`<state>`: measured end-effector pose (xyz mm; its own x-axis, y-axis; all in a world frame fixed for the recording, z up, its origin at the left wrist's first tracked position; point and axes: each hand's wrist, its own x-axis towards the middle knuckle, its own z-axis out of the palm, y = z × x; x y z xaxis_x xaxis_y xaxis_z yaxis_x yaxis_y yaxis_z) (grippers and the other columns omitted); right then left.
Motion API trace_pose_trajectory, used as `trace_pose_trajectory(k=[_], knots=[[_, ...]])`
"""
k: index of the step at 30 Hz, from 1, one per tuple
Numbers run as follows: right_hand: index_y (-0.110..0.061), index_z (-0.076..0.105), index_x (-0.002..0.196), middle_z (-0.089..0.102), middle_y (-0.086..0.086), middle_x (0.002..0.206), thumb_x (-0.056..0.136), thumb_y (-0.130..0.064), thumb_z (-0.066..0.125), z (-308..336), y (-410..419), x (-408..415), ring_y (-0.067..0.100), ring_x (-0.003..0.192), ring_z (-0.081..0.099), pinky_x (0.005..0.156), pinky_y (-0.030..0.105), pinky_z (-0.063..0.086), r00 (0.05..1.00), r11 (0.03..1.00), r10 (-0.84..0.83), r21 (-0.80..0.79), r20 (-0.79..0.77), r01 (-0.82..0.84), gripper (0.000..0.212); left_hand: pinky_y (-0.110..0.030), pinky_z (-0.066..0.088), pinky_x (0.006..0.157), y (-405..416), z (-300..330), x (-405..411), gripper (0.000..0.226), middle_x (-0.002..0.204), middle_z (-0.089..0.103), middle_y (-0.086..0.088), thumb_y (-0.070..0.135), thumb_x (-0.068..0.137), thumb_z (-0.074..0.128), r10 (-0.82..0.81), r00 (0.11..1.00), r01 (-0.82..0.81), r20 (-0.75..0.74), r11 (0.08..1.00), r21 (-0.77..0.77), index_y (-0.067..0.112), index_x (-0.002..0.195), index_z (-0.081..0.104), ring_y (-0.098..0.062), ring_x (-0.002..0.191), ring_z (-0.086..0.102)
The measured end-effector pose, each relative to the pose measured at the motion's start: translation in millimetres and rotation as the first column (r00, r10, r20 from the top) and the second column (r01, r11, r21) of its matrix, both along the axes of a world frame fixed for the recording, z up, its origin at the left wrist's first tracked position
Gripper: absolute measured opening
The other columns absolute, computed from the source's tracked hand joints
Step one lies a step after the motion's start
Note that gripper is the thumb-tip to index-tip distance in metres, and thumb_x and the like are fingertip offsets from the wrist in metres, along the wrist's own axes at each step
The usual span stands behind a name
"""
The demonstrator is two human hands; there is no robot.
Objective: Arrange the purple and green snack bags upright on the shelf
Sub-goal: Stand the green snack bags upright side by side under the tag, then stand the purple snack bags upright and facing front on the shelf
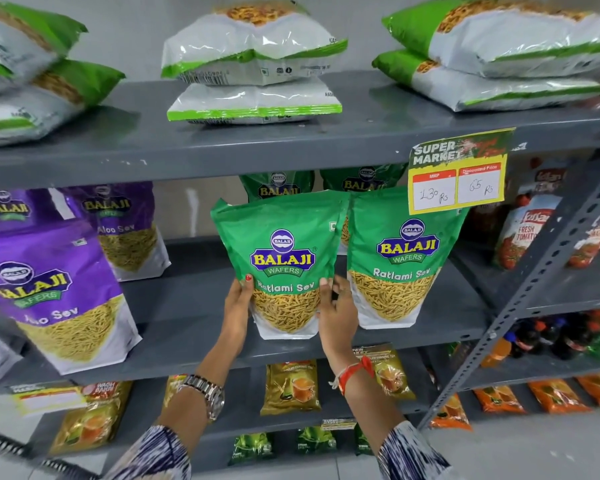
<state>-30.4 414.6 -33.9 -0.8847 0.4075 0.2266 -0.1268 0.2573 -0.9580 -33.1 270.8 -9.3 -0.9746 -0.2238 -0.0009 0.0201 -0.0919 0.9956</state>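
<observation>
A: What do your hands hold?

B: Your left hand [238, 299] and right hand [336, 306] grip the two sides of one green Ratlami Sev bag [281, 265], which stands upright on the grey metal shelf [187, 327]. A second green bag [400, 258] stands just beside it, to the right.

A: And what is inside?

B: Thin yellow sev sticks, seen on the glossy pouch front. The purple Aloo Sev bag [54, 296] at the left leans tilted, with the same sticks. Flat white-green packs [253, 60] lie stacked on the shelf above
</observation>
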Motion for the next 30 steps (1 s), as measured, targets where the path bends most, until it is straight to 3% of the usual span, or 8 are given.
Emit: trace_pose_trajectory(k=[5, 9, 14, 18, 21, 26, 28, 30], knots=[[-0.003, 0.056, 0.113, 0.058, 0.008, 0.115, 0.090, -0.046, 0.048, -3, -2, 17, -0.005, 0.076, 0.058, 0.058, 0.005, 0.041, 0.996, 0.998, -0.057, 0.008, -0.065, 0.058, 0.049, -0.048, 0.039, 0.106, -3, -5, 1, 0.039, 0.123, 0.055, -0.005, 0.038, 0.090, 0.043, 0.117, 0.993, -0.117, 0.020, 0.993, 0.033, 0.018, 0.124, 0.041, -0.025, 0.117, 0.053], [-0.018, 0.051, 0.107, 0.054, 0.009, 0.103, 0.091, -0.027, 0.055, -21, -25, 49, 0.009, 0.061, 0.052, 0.056, 0.010, 0.038, 0.997, 0.999, 0.038, -0.018, -0.071, -0.040, 0.019, -0.041, 0.038, 0.106, -17, -13, 21, 0.048, 0.136, 0.047, -0.004, 0.050, 0.081, 0.044, 0.307, 0.949, -0.308, -0.072, 0.952, 0.000, 0.026, 0.123, 0.045, -0.020, 0.124, 0.047], [-0.032, 0.051, 0.100, 0.060, 0.001, 0.089, 0.087, -0.033, 0.055, -36, -88, 76, 0.016, 0.074, 0.060, 0.067, 0.027, 0.047, 0.955, 0.953, 0.297, -0.055, -0.023, -0.298, 0.014, -0.018, 0.044, 0.067, -72, -22, 62, 0.028, 0.106, 0.057, -0.004, 0.047, 0.078, 0.045, 0.551, 0.815, -0.554, -0.177, 0.832, 0.040, 0.030, 0.099, 0.053, -0.009, 0.081, 0.054], [-0.040, 0.048, 0.097, 0.063, 0.002, 0.093, 0.087, -0.030, 0.058, -29, -144, 74, 0.015, 0.087, 0.061, 0.071, 0.016, 0.046, 0.881, 0.880, 0.471, -0.048, -0.037, -0.473, 0.018, -0.017, 0.040, 0.076, -146, -25, 85, 0.027, 0.097, 0.048, -0.006, 0.022, 0.088, 0.042, 0.744, 0.628, -0.759, -0.228, 0.651, 0.031, 0.004, 0.107, 0.050, 0.003, 0.080, 0.048], [-0.038, 0.049, 0.102, 0.061, 0.003, 0.106, 0.085, -0.026, 0.064, -17, -196, 65, 0.017, 0.103, 0.059, 0.079, 0.015, 0.048, 0.854, 0.845, 0.521, -0.130, -0.025, -0.519, 0.025, -0.010, 0.040, 0.076, -205, -21, 90, 0.015, 0.090, 0.045, 0.005, 0.010, 0.090, 0.042, 0.780, 0.581, -0.797, -0.231, 0.603, 0.028, 0.008, 0.104, 0.044, 0.013, 0.079, 0.049], [-0.023, 0.041, 0.130, 0.045, -0.006, 0.133, 0.075, -0.036, 0.071, -8, -277, 43, 0.006, 0.122, 0.045, 0.110, 0.036, 0.036, 0.768, 0.744, 0.640, -0.260, 0.014, -0.615, 0.064, -0.008, 0.043, 0.084, -272, -18, 88, 0.038, 0.121, 0.040, -0.009, 0.009, 0.094, 0.037, 0.632, 0.763, -0.635, -0.134, 0.772, 0.022, 0.001, 0.131, 0.030, -0.015, 0.111, 0.040], [-0.028, 0.042, 0.121, 0.050, 0.001, 0.134, 0.075, -0.028, 0.069, -5, -293, 37, 0.008, 0.119, 0.052, 0.107, 0.035, 0.042, 0.743, 0.686, 0.668, -0.363, -0.030, -0.631, 0.053, -0.001, 0.038, 0.083, -281, -21, 83, 0.044, 0.137, 0.035, -0.014, 0.012, 0.096, 0.032, 0.537, 0.838, -0.542, -0.100, 0.840, -0.027, 0.001, 0.137, 0.022, -0.017, 0.121, 0.037], [-0.028, 0.043, 0.117, 0.054, 0.004, 0.131, 0.074, -0.031, 0.066, -6, -303, 39, 0.012, 0.117, 0.055, 0.096, 0.022, 0.049, 0.731, 0.644, 0.680, -0.428, -0.061, -0.635, 0.049, -0.016, 0.031, 0.101, -288, -25, 81, 0.048, 0.149, 0.024, -0.016, 0.018, 0.097, 0.032, 0.451, 0.892, -0.452, -0.039, 0.892, -0.026, 0.007, 0.141, 0.016, -0.014, 0.129, 0.030]])
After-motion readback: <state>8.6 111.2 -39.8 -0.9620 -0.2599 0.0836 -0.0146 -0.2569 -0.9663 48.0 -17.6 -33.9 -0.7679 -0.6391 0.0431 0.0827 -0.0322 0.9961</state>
